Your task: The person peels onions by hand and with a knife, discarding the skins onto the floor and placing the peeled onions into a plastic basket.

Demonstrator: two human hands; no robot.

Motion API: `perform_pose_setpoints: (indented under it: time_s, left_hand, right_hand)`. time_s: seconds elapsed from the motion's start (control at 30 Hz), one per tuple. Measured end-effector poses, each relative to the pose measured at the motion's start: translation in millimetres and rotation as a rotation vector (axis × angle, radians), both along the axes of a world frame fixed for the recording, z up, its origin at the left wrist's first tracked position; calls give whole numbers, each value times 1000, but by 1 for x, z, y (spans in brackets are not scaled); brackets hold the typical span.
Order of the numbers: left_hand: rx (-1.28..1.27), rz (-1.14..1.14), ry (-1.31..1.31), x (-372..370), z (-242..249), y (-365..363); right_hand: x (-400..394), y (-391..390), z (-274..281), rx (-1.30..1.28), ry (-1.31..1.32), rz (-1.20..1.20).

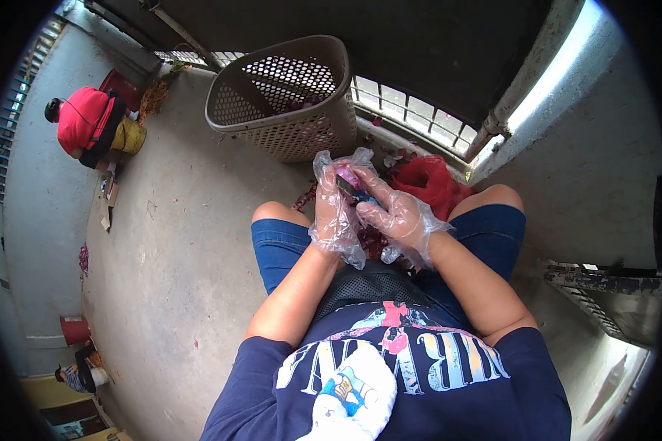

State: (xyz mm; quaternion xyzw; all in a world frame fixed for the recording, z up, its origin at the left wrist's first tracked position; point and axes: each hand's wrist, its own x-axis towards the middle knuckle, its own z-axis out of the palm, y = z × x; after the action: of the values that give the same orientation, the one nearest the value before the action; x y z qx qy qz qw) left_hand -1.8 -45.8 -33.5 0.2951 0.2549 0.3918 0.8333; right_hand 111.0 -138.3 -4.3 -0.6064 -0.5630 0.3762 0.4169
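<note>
Both my hands wear clear plastic gloves and meet above my lap. My left hand point(334, 217) is closed around a pinkish-purple onion point(349, 175), which shows at the fingertips. My right hand point(401, 214) is closed on a small knife with a blue handle point(363, 197); its dark blade lies against the onion, and the fingers partly cover it. Below the hands, dark red onion skins point(373, 241) show between my knees, largely hidden by the gloves. A red mesh bag point(428, 180) lies just beyond my right hand.
A tall perforated plastic basket point(287, 132) with some purplish onions inside stands ahead, near the barred gate point(412, 110). At far left a person in red point(88, 121) sits bent by a dark red bucket point(122, 90). Another person point(77, 377) sits lower left near a red bucket point(74, 331).
</note>
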Motion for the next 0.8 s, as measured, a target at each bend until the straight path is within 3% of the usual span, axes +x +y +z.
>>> perform_pose_setpoints:
  time_s: [0.1, 0.17, 0.33, 0.5, 0.73, 0.8]
  left_hand:
    - [57, 6, 11, -2, 6, 2]
    - [-102, -64, 152, -2, 25, 4]
    - [-41, -119, 220, -5, 31, 9]
    - [143, 2, 110, 3, 14, 1]
    - [167, 1, 7, 10, -12, 7]
    - [116, 54, -7, 13, -12, 2]
  right_hand:
    - [-2, 1, -5, 55, 15, -17]
    - [1, 0, -1, -6, -27, -5]
    - [0, 0, -2, -4, -70, -5]
    - [2, 2, -1, -10, -15, -35]
    - [-1, 8, -3, -23, -40, -103]
    - [-1, 9, 1, 89, 13, -138]
